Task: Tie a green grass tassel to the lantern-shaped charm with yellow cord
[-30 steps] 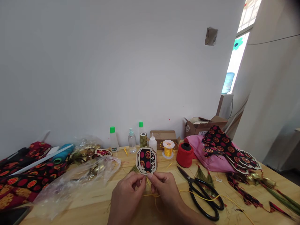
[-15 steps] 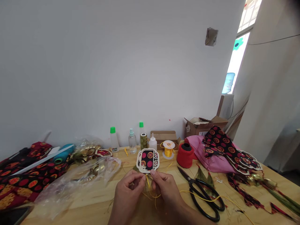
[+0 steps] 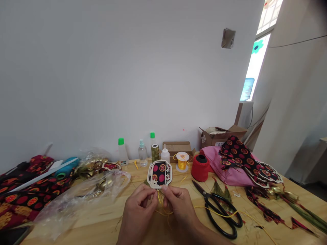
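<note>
A flat ornament (image 3: 161, 173) with a pale cut-out frame and dark fabric patterned in red and gold circles stands tilted up between my hands. My right hand (image 3: 180, 205) is closed on its lower edge, the thumb lying over the front. Just below the ornament, my left hand (image 3: 140, 208) pinches the yellow cord (image 3: 159, 197) with thumb and forefinger. Loops of the cord hang beneath, and a long end trails right across the scissors (image 3: 217, 208). My curled fingers partly hide where cord and ornament meet.
Behind the ornament stand a spool of yellow cord (image 3: 182, 163), a white squeeze bottle (image 3: 165, 154) and a red thread cone (image 3: 200, 168). Plastic bags (image 3: 84, 195) with brass bells lie left. Green tassels (image 3: 220, 194) and patterned fabric (image 3: 236, 153) are to the right.
The whole view has shifted slightly, so things appear a little further left. Both hands keep nearly the same grip, with the cord below the ornament moving slightly.
</note>
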The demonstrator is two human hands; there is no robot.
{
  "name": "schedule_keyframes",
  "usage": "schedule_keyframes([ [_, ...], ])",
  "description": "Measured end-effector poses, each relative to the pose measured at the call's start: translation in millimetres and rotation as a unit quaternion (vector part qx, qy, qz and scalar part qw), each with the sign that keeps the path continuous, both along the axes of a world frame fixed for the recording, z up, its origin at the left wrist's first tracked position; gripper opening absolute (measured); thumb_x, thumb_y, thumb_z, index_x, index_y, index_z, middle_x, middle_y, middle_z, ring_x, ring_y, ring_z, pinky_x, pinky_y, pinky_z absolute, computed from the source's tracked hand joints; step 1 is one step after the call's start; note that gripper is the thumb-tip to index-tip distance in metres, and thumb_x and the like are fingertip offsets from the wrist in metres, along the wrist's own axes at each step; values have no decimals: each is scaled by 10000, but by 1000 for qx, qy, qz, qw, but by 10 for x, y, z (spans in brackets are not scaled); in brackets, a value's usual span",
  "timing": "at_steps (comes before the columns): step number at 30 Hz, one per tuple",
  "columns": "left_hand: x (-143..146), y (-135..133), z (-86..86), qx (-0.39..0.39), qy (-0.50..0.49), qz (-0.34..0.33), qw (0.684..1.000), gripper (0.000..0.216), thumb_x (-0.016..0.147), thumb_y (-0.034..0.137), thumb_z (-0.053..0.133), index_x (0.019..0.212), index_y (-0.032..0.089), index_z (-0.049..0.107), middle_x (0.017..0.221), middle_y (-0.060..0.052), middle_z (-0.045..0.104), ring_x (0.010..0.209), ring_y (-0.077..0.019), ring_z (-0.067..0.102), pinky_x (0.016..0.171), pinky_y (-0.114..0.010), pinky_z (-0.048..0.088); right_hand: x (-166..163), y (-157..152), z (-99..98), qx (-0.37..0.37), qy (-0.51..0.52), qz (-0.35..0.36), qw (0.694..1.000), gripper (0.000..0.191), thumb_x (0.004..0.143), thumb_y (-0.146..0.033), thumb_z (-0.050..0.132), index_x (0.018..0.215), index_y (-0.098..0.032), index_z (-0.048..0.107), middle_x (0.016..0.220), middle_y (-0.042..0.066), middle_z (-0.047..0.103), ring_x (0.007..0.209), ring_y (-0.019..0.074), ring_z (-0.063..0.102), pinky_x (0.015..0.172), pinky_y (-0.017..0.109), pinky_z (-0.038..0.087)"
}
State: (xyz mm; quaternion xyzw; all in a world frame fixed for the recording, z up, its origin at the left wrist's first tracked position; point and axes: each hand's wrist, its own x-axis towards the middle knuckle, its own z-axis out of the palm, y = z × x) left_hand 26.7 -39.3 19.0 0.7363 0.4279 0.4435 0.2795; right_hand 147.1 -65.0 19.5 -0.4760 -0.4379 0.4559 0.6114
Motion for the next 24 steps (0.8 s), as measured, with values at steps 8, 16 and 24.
schedule_keyframes([
  [8, 34, 2, 19, -90, -129, -22, 987, 140, 651, 267, 584, 628, 176, 688, 593, 17, 504, 591, -129, 484, 525, -203, 382, -9, 78, -165, -70, 150, 51, 985, 457, 614, -547, 542, 394, -159, 439, 290, -81, 281, 311, 41, 216, 372, 210, 113],
  [16, 11, 38, 14, -167, -158, -24, 973, 180, 653, 303, 596, 752, 180, 683, 633, 13, 577, 707, -165, 547, 669, -240, 414, 43, 106, -217, -86, 196, 82, 973, 454, 614, -514, 576, 389, -141, 448, 311, -77, 294, 331, 34, 217, 368, 200, 106],
  [24, 11, 77, -14, -219, -186, -82, 954, 232, 648, 280, 600, 839, 170, 672, 804, -40, 688, 803, -197, 581, 780, -288, 409, 29, 97, -175, -76, 284, 136, 946, 390, 625, -416, 614, 425, -128, 445, 361, -67, 371, 342, 16, 269, 356, 162, 133],
])
